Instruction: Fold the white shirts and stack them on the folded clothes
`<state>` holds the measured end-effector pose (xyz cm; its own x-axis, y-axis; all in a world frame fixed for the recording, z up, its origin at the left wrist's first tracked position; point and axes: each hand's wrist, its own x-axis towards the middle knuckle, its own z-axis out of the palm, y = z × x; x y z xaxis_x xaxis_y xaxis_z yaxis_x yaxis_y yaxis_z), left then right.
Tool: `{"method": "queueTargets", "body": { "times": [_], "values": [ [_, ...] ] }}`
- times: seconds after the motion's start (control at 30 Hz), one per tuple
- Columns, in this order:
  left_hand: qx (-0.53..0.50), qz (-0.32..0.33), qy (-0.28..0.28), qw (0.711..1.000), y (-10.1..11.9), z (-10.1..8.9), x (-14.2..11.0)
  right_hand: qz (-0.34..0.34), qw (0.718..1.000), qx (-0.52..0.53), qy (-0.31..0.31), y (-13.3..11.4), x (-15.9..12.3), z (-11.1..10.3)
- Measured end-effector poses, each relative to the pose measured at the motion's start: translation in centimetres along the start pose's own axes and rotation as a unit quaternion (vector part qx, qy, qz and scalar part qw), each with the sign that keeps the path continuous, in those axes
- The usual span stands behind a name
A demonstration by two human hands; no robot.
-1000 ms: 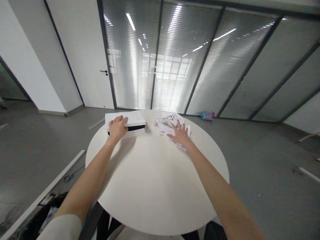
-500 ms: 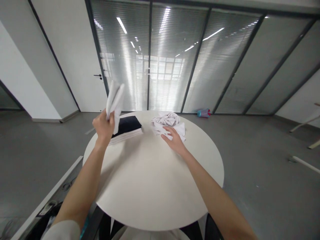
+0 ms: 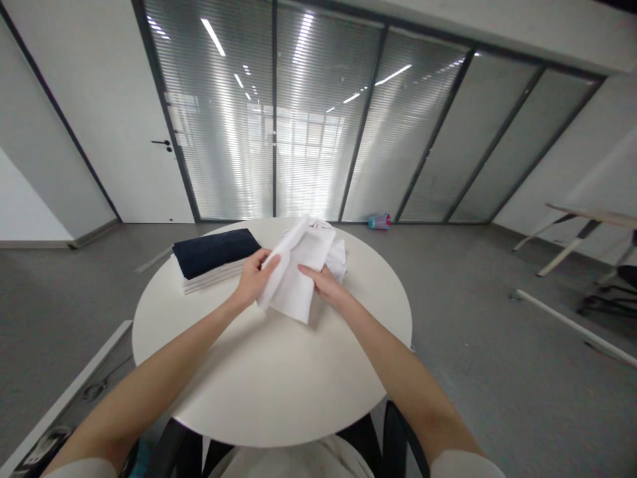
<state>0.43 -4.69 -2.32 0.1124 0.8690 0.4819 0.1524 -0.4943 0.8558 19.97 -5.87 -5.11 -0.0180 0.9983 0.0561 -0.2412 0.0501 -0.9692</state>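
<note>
Left hand, right hand pinching one white cloth, one folded stack, one crumpled heap

Site logged from my remote station: open-plan office floor. Items I count: glazed partition with internal slatted blinds and dark metal frames; white door with black lever handle; strip-light reflections in the glass; grey floor; round white table; pale-topped desk at far right.

Glass partitions with blinds and a white door border grey flooring.
</note>
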Motion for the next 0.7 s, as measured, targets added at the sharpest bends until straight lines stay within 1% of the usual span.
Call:
{"method": "queueTargets", "body": {
  "times": [0.07, 0.13, 0.17, 0.2, 0.23, 0.27, 0.3, 0.33, 0.4, 0.43, 0.47, 0.5, 0.53, 0.6, 0.63, 0.67, 0.7],
  "values": [
    [0.027, -0.033, 0.082, 0.996, -0.7, -2.6, 1.6, 0.029, 0.999, -0.025, 0.006, -1.4, 0.7, -2.6],
    [0.074, -0.05, 0.137, 0.987, -1.4, -5.2, 3.1, 0.071, 0.994, -0.087, 0.001, -2.8, 1.3, -5.6],
    [0.105, -0.041, 0.157, 0.981, -1.7, -6.2, 3.7, 0.071, 0.987, -0.141, 0.037, -3.4, 1.6, -6.9],
    [0.14, -0.021, 0.17, 0.975, -1.9, -6.9, 4.0, 0.051, 0.973, -0.206, 0.091, -3.7, 1.8, -8.0],
    [0.174, 0.007, 0.175, 0.969, -2.1, -7.2, 4.2, 0.011, 0.948, -0.277, 0.154, -3.9, 2.0, -8.7],
    [0.207, 0.036, 0.168, 0.963, -2.2, -7.2, 4.1, -0.038, 0.916, -0.342, 0.207, -3.8, 2.1, -9.0],
    [0.23, 0.062, 0.147, 0.96, -2.3, -6.9, 3.9, -0.084, 0.886, -0.395, 0.227, -3.6, 2.2, -8.8],
    [0.247, 0.084, 0.111, 0.959, -2.3, -6.3, 3.4, -0.12, 0.868, -0.434, 0.209, -3.2, 2.2, -8.3],
    [0.273, 0.112, 0.004, 0.955, -2.5, -4.5, 2.1, -0.151, 0.855, -0.485, 0.101, -2.0, 1.9, -6.6],
    [0.296, 0.123, -0.057, 0.946, -2.6, -3.4, 1.4, -0.152, 0.846, -0.509, 0.046, -1.4, 1.7, -5.6],
    [0.326, 0.128, -0.115, 0.93, -2.6, -2.5, 0.6, -0.149, 0.829, -0.539, 0.007, -0.8, 1.3, -4.6],
    [0.358, 0.126, -0.166, 0.91, -2.7, -1.6, -0.2, -0.145, 0.804, -0.576, -0.017, -0.2, 1.0, -3.7],
    [0.388, 0.118, -0.206, 0.891, -2.7, -0.9, -0.8, -0.137, 0.775, -0.617, -0.028, 0.2, 0.6, -2.9],
    [0.43, 0.086, -0.254, 0.862, -2.7, 0.2, -1.8, -0.111, 0.719, -0.686, -0.031, 0.9, -0.1, -1.7],
    [0.443, 0.068, -0.267, 0.853, -2.6, 0.6, -2.1, -0.097, 0.7, -0.707, -0.031, 1.1, -0.3, -1.2],
    [0.449, 0.05, -0.276, 0.848, -2.5, 0.9, -2.2, -0.085, 0.689, -0.719, -0.027, 1.3, -0.4, -0.9],
    [0.449, 0.033, -0.282, 0.847, -2.4, 1.2, -2.2, -0.076, 0.686, -0.723, -0.021, 1.5, -0.4, -0.6]
  ]
}}
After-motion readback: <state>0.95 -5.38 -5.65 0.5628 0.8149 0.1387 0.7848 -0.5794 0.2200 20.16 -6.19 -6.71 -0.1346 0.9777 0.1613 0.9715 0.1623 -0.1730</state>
